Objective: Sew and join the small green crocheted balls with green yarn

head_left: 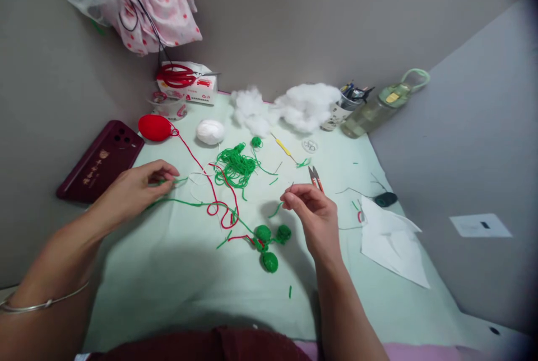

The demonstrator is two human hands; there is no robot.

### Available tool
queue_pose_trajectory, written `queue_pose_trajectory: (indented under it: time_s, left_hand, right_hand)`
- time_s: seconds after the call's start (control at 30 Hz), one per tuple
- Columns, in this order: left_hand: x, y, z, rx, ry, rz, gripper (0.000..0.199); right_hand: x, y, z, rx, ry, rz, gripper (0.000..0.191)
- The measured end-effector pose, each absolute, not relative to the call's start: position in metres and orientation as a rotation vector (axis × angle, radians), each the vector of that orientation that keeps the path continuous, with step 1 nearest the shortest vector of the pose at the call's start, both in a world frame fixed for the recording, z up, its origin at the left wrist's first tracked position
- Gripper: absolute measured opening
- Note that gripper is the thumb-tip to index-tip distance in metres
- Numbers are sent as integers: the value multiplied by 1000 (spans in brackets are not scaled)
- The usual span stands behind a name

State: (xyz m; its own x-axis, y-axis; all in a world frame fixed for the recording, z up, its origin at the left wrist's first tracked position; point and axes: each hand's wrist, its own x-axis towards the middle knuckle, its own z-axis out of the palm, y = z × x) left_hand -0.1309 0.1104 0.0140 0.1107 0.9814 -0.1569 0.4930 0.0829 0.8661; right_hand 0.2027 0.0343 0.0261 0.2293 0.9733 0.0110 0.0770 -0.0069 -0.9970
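Note:
My left hand [153,184] is closed in a pinch on green yarn [181,180], whose short end sticks out past the fingertips. A long green strand [180,200] runs from under this hand across to a piece of small green crocheted balls [269,262] with red yarn at its middle. My right hand [313,212] is raised above the table, right of those balls, thumb and fingers pinched together. A thin needle-like tip shows above its fingertips, and a short green strand [275,211] hangs beside them. Small orange-handled snips [316,178] lie just behind it.
Loose green yarn [236,166], a red yarn ball [155,128] and a white yarn ball [210,132] lie farther back. Behind are stuffing [309,106], a yellow crochet hook [282,146] and a bottle [376,109]. A phone [101,162] leans left; white paper [389,240] lies right.

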Motion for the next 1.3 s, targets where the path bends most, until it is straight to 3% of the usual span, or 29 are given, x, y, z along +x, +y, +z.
queue_pose_trajectory:
  time_s: [0.1, 0.43, 0.53, 0.73, 1.07, 1.3]
  left_hand:
    - [-108, 103, 25, 1457, 1334, 693, 30]
    - [-31, 79, 38, 1390, 944, 611, 18]
    - [-29, 80, 37, 1494, 968, 632, 13]
    - [-18, 75, 22, 1751, 904, 612, 27]
    - [6, 59, 15, 914, 983, 847, 31]
    - [9, 55, 6, 1073, 1018, 837, 29]
  right_hand:
    - [198, 31, 29, -1331, -1181, 1021, 8]
    - [178, 24, 33, -1228, -1765, 1057, 7]
    - [181, 25, 30, -1322, -1643, 1035, 8]
    - [179, 23, 33, -1300, -1464, 1039, 11]
    - [172, 23, 33, -1199, -1531, 995, 5]
    - [177, 24, 31, -1229, -1068, 1196, 10]
